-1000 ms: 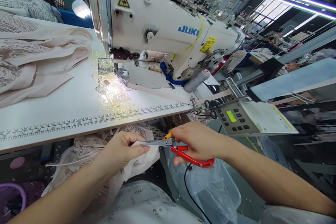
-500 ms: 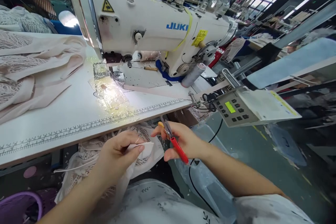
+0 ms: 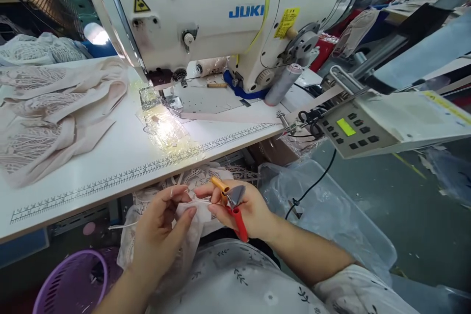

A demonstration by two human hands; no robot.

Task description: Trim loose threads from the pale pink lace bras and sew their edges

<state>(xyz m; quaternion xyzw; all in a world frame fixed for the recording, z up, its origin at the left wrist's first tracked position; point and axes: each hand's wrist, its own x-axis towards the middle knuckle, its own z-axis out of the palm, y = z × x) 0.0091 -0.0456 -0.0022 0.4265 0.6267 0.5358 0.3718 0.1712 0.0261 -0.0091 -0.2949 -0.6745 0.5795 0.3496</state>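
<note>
My left hand [image 3: 162, 228] pinches the edge of a white lace fabric [image 3: 195, 213] in front of the table edge. Red and orange handled scissors [image 3: 237, 211] rest in my right hand [image 3: 253, 208], with the blades lying across the palm. The thumb and forefinger of that hand meet at the fabric's edge, close beside my left fingertips. More lace hangs below and behind both hands, over my lap. A white sewing machine [image 3: 213, 19] stands on the table beyond them.
Light pink lace pieces [image 3: 55, 117] lie on the white table [image 3: 121, 167] at the left. A control panel [image 3: 353, 130] juts out at the right edge. Below are a purple basket [image 3: 73, 279] and a clear plastic bin [image 3: 331, 216]. A grey thread cone [image 3: 283, 84] leans by the machine.
My right hand has moved in to the fabric, its fingers now at the edge next to my left hand. The scissors have turned back into the palm. The view has shifted.
</note>
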